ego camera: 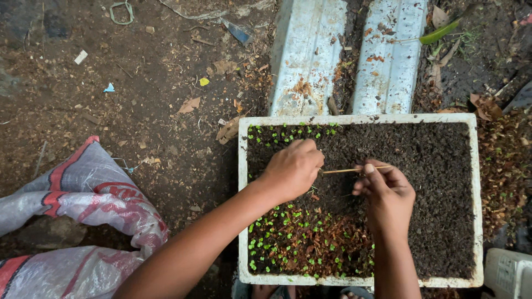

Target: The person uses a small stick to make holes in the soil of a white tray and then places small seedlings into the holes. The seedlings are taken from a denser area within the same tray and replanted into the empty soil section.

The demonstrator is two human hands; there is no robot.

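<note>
Soil fills our white seedling tray point(242, 182), sprouts point(288, 238) crowding its near-left corner and a thin row along the far edge. We judge we are mid-pricking, lifting seedlings from the middle. Our right hand point(388, 194) pinches a thin wooden stick point(346, 170) lying level; our left hand point(292, 169) curls fingers-down into the soil, whether on a sprout we cannot tell. Next calls for gentle levering.
</note>
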